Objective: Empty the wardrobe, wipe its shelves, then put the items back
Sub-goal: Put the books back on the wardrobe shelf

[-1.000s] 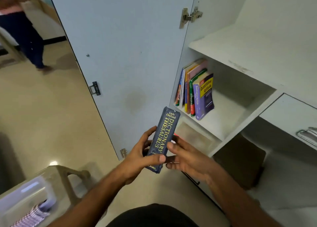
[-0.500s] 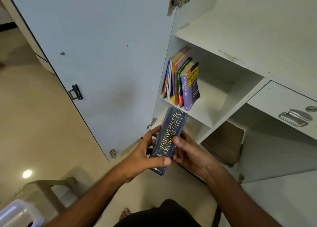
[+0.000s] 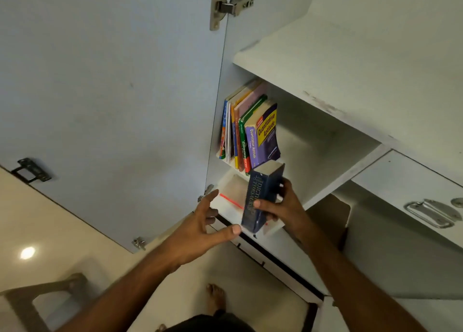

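right hand (image 3: 283,206) alone clamps the dictionary (image 3: 260,199); left hand (image 3: 200,227) spread open, clear of it. risk: one-handed insertion nudges the leaning books (image 3: 250,128), toppling them.

Count of things at the open wardrobe

Two hands (image 3: 200,227), one blue dictionary (image 3: 260,199) held, about seven shelved books (image 3: 250,131), one drawer handle (image 3: 431,212), three hinges (image 3: 229,4).

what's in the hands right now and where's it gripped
The right hand grips the blue dictionary around its lower half, thumb on the spine. The left hand is open, empty.
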Available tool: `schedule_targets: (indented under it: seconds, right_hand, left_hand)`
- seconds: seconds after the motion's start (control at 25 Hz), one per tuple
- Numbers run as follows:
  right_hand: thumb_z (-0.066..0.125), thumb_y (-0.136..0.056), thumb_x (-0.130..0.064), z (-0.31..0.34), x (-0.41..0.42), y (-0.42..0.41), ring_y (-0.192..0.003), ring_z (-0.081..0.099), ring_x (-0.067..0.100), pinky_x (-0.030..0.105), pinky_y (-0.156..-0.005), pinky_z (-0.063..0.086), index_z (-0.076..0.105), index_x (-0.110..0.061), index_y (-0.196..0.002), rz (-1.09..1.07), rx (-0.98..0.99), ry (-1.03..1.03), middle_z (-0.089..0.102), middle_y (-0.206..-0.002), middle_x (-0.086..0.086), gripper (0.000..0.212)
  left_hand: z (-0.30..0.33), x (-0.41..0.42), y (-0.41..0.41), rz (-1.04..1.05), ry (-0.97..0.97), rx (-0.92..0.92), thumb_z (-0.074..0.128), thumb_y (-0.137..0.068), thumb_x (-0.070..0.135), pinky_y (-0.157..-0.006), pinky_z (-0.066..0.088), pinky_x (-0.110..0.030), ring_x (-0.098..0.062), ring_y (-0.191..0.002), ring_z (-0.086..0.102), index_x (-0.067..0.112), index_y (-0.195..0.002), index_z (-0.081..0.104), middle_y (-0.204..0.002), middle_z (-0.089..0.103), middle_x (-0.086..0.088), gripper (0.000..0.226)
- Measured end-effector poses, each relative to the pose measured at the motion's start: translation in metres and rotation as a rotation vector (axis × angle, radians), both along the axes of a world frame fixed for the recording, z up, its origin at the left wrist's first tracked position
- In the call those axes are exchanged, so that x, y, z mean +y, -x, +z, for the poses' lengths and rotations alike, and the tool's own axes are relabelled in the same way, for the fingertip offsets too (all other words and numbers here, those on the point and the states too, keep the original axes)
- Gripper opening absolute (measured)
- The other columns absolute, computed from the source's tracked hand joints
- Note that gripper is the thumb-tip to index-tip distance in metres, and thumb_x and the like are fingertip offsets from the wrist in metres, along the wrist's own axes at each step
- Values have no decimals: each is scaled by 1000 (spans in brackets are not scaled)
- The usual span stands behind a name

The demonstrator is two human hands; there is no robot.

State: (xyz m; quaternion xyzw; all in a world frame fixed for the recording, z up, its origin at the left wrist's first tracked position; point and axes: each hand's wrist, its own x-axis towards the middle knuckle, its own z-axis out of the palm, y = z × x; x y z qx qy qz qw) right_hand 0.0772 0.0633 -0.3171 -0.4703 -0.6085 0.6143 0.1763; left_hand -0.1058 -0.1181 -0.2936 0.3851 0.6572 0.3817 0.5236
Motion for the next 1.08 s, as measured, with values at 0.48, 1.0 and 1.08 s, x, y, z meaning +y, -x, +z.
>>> schedule_targets:
  seconds: [0.48, 1.0, 1.08]
  right_hand:
    - [99, -49, -33, -85, 197, 23, -132, 51, 23, 47, -102, 52, 30, -22, -144, 64, -299, -338, 50, -142, 3, 119]
    - [93, -66, -18, -91, 216, 23, -140, 41, 32, 58, -100, 50, 13, -31, -155, 299, -330, -139, 41, -151, 7, 121]
    - [96, -58, -21, -89, 217, 23, -140, 40, 36, 60, -96, 51, 11, -31, -155, 285, -359, -125, 40, -151, 9, 130]
  left_hand:
    - [-7, 18, 13, 292, 71, 6, 69, -56, 80, -92, 59, -41, -15, -107, 69, 54, -147, 24, -126, 65, 8, 105]
    - [-2, 23, 12, 407, 61, -2, 70, -56, 75, -83, 58, -30, -11, -99, 72, 51, -144, 29, -121, 68, 5, 100]
    - [-2, 21, 11, 435, 54, -18, 72, -64, 73, -84, 58, -31, -11, -99, 72, 50, -145, 30, -121, 68, 5, 94]
